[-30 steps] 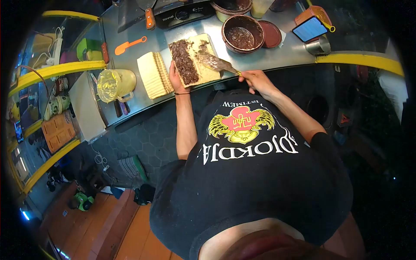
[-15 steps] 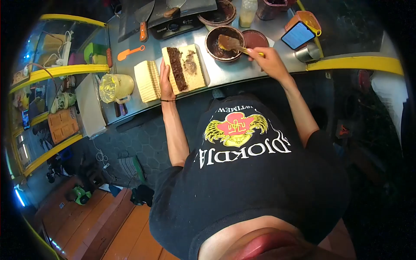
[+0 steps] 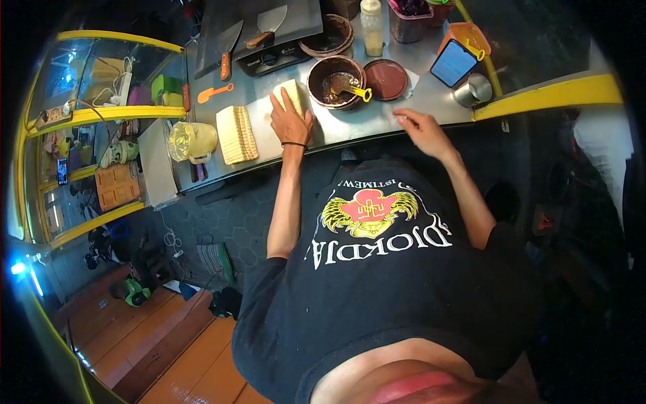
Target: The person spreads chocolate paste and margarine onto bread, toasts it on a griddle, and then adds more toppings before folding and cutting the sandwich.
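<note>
Head view | 1 left hand [image 3: 291, 125], fingers spread on 1 bread piece [image 3: 295, 93] | 1 right hand [image 3: 426, 132], half-open, empty | 2 scrapers [image 3: 231, 42]

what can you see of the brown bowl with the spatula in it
The bowl is round and reddish brown, possibly plastic. It stands upright and open on the metal counter, its inside smeared with dark brown paste. The spatula leans in it, its yellow handle reaching over the right side of the rim. A round, dark red lid lies just to the right; whether they touch is unclear. Neither the left hand nor the right hand touches the bowl.
</note>
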